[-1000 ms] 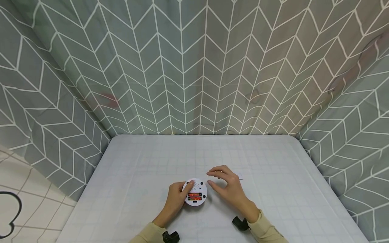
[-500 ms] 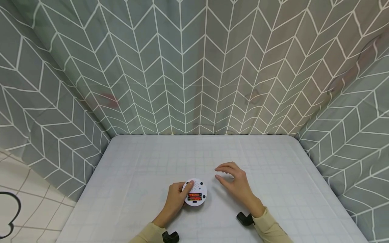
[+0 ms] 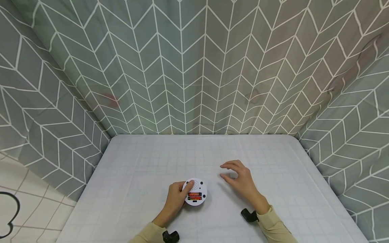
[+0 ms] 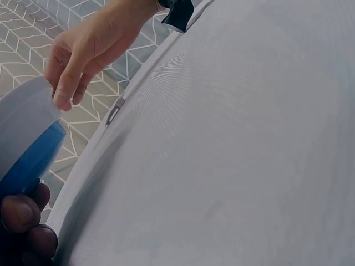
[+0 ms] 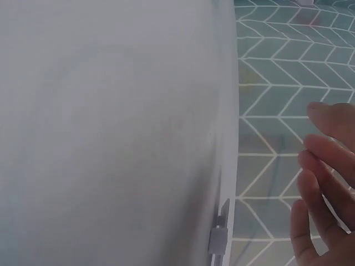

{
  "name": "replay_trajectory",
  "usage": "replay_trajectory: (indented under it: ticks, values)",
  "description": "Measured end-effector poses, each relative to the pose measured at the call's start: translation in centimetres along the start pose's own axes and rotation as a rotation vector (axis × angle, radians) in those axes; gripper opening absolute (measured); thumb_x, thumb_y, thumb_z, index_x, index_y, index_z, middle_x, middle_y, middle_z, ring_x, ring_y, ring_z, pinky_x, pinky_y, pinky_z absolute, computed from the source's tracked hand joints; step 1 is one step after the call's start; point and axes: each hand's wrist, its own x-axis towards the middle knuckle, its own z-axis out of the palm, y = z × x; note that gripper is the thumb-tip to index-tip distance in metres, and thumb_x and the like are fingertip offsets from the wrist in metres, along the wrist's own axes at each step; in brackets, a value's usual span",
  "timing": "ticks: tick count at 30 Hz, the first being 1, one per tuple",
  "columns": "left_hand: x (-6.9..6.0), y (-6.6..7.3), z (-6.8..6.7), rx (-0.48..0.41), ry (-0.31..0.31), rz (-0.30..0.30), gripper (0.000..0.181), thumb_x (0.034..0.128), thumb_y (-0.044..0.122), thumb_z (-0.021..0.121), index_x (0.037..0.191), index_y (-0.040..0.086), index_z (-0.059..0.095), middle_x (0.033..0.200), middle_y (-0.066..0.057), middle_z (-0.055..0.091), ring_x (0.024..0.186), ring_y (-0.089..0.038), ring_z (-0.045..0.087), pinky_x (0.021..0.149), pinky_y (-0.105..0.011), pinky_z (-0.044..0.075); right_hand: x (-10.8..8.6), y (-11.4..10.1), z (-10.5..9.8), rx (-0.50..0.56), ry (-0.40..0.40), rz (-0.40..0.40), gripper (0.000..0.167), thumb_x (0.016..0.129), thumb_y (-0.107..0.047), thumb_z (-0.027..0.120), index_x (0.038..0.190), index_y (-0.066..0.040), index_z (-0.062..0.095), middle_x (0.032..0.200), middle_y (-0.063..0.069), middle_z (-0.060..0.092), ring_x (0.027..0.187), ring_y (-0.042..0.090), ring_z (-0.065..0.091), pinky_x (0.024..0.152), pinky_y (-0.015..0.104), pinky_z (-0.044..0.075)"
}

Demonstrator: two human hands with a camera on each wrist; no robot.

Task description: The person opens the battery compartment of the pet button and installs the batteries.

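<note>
A round white device [image 3: 200, 187], its underside turned up with a dotted speaker grille, is gripped at its left side by my left hand [image 3: 174, 196], thumb on top. Two red-and-black batteries [image 3: 194, 196] lie in its uncovered battery compartment. The left wrist view shows the device's pale side and blue lower part [image 4: 34, 158]. My right hand [image 3: 241, 180] hovers to the right, thumb and fingers curved apart with nothing between them. Below it on the table lies a small pale piece [image 5: 218, 239], its kind unclear.
The table [image 3: 146, 158] has a white cloth. Grey patterned curtains [image 3: 194, 67] hang behind it and at both sides. Black wrist mounts [image 3: 171, 237] sit at both sleeves. Pale floor tiles [image 3: 27, 195] show at lower left.
My right hand has drawn away from the device, to the right and slightly farther back. The left hand and device have stayed in place.
</note>
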Motion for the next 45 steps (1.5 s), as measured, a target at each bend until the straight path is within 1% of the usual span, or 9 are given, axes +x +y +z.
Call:
replay_trajectory:
  ticks: [4, 8, 13, 15, 19, 23, 30, 37, 45]
  values:
    - [0.0, 0.0, 0.0, -0.007, 0.006, 0.005, 0.040, 0.1047, 0.039, 0.064, 0.088, 0.006, 0.080, 0.068, 0.003, 0.071, 0.052, -0.004, 0.051, 0.048, -0.020, 0.039, -0.3, 0.5, -0.3, -0.031, -0.018, 0.038, 0.034, 0.076, -0.001, 0.093, 0.107, -0.007, 0.079, 0.108, 0.007, 0.075, 0.101, 0.023, 0.068, 0.088, 0.019, 0.049]
    - [0.1, 0.0, -0.1, 0.001, 0.010, 0.001, 0.040, 0.1049, 0.039, 0.064, 0.091, 0.005, 0.080, 0.071, 0.002, 0.074, 0.061, -0.006, 0.056, 0.055, -0.020, 0.043, -0.4, 0.8, -0.7, -0.052, -0.026, 0.084, 0.032, 0.077, -0.001, 0.092, 0.105, -0.007, 0.080, 0.109, 0.007, 0.075, 0.105, 0.025, 0.068, 0.090, 0.021, 0.049]
    - [0.1, 0.0, 0.1, 0.010, 0.004, -0.005, 0.039, 0.1048, 0.038, 0.064, 0.091, 0.005, 0.080, 0.071, 0.002, 0.073, 0.059, -0.007, 0.055, 0.051, -0.021, 0.038, -0.9, 1.2, -1.3, -0.083, -0.048, 0.134, 0.033, 0.078, -0.005, 0.092, 0.109, -0.008, 0.079, 0.111, 0.006, 0.075, 0.106, 0.025, 0.067, 0.089, 0.034, 0.053]
    - [0.1, -0.1, 0.1, 0.015, 0.007, -0.004, 0.039, 0.1047, 0.038, 0.064, 0.090, 0.006, 0.080, 0.070, 0.002, 0.072, 0.058, -0.007, 0.054, 0.050, -0.021, 0.037, -1.0, 1.4, -1.7, -0.102, -0.082, 0.169, 0.038, 0.079, -0.009, 0.092, 0.114, -0.006, 0.078, 0.114, 0.007, 0.075, 0.106, 0.026, 0.067, 0.088, 0.043, 0.054]
    - [0.1, -0.1, 0.2, 0.018, 0.009, -0.005, 0.040, 0.1047, 0.039, 0.064, 0.089, 0.006, 0.080, 0.067, 0.003, 0.069, 0.053, -0.007, 0.050, 0.047, -0.021, 0.035, -1.2, 2.1, -2.5, -0.148, -0.158, 0.236, 0.051, 0.078, -0.019, 0.094, 0.123, -0.004, 0.074, 0.116, 0.010, 0.075, 0.110, 0.031, 0.065, 0.091, 0.052, 0.052]
    - [0.2, 0.0, 0.3, 0.007, 0.011, -0.005, 0.041, 0.1045, 0.040, 0.065, 0.088, 0.005, 0.079, 0.065, 0.002, 0.068, 0.050, -0.006, 0.048, 0.045, -0.021, 0.033, -1.3, 2.6, -3.3, -0.194, -0.212, 0.278, 0.053, 0.078, -0.022, 0.094, 0.123, -0.004, 0.074, 0.116, 0.011, 0.074, 0.113, 0.033, 0.063, 0.094, 0.056, 0.050]
    - [0.4, 0.2, 0.3, -0.005, 0.000, -0.021, 0.042, 0.1046, 0.042, 0.064, 0.093, 0.005, 0.080, 0.067, 0.001, 0.068, 0.047, -0.007, 0.046, 0.043, -0.022, 0.035, -1.7, 2.7, -4.1, -0.159, -0.274, 0.359, 0.043, 0.079, -0.019, 0.093, 0.116, -0.005, 0.076, 0.120, 0.013, 0.072, 0.118, 0.037, 0.062, 0.101, 0.059, 0.047]
    - [0.4, 0.0, 0.4, 0.001, 0.006, -0.010, 0.040, 0.1042, 0.039, 0.065, 0.091, 0.004, 0.080, 0.068, -0.001, 0.071, 0.048, -0.005, 0.049, 0.043, -0.022, 0.035, -2.3, 2.8, -4.3, -0.174, -0.278, 0.338, 0.031, 0.082, -0.009, 0.090, 0.110, -0.007, 0.079, 0.116, 0.012, 0.072, 0.114, 0.036, 0.062, 0.098, 0.057, 0.048]
    - [0.2, -0.1, 0.2, 0.006, 0.015, -0.013, 0.041, 0.1043, 0.039, 0.065, 0.089, 0.004, 0.079, 0.067, 0.000, 0.070, 0.049, -0.006, 0.048, 0.044, -0.022, 0.035, -2.6, 3.0, -4.0, -0.160, -0.246, 0.308, 0.028, 0.081, -0.007, 0.090, 0.106, -0.008, 0.078, 0.109, 0.007, 0.073, 0.109, 0.030, 0.064, 0.095, 0.051, 0.048]
